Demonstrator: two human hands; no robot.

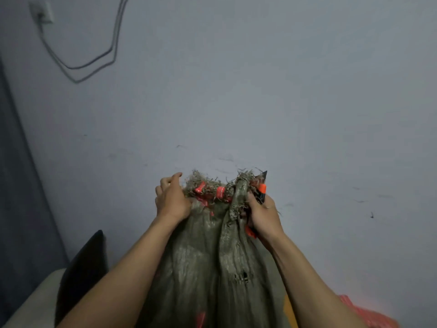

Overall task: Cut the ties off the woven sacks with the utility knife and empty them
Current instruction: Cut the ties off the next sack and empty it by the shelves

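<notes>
From the head view, the woven sack (208,268) hangs upright in front of a bare grey wall (260,79), held up by its mouth between the person's two forearms. The left hand (171,202) has its fingers curled into the left side of the gathered rim. The right hand (263,216) is closed round the utility knife (262,190) and bunches a fold of the sack's right side with it, the blade tip pointing up past the rim. Orange ties (221,192) are still laced through the mouth between the hands, so I judge the cutting unfinished and the emptying not begun; how full the sack is I cannot tell. The cloth is a dull olive, coarse plastic weave with a faint sheen, creased in long vertical folds, its top edge frayed into loose strands, and there is a ragged hole lower on the right. The ties look like flat, glossy tape. The knife is black with an orange slider. A cable (94,62) droops from a wall socket (42,13) near the wall's upper left corner.
</notes>
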